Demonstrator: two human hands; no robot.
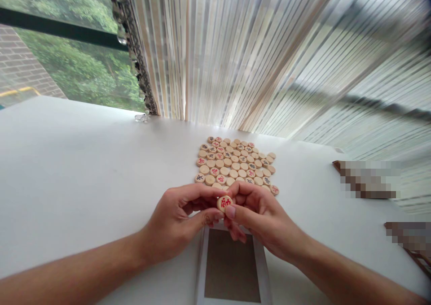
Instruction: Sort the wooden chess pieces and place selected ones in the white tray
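Observation:
Between both hands I hold up a round wooden Chinese chess piece (224, 203) with a red character facing me. The fingers of my left hand (178, 217) pinch it from the left. My right hand (261, 215) grips its right edge, with the thumb on its face. Just beyond, many wooden chess pieces (235, 166) lie close together in rows on the white table (101, 184). Some show red or black characters, others have plain tops. My fingers hide the nearest row in part.
Below my hands lies a white-framed box or tray (201, 273) with a grey-brown inside. At the right are two brown objects (353, 188), partly blurred out. A string curtain (218, 49) hangs behind the table, beside a window at the left. A small clear ornament (142, 117) lies at the far edge.

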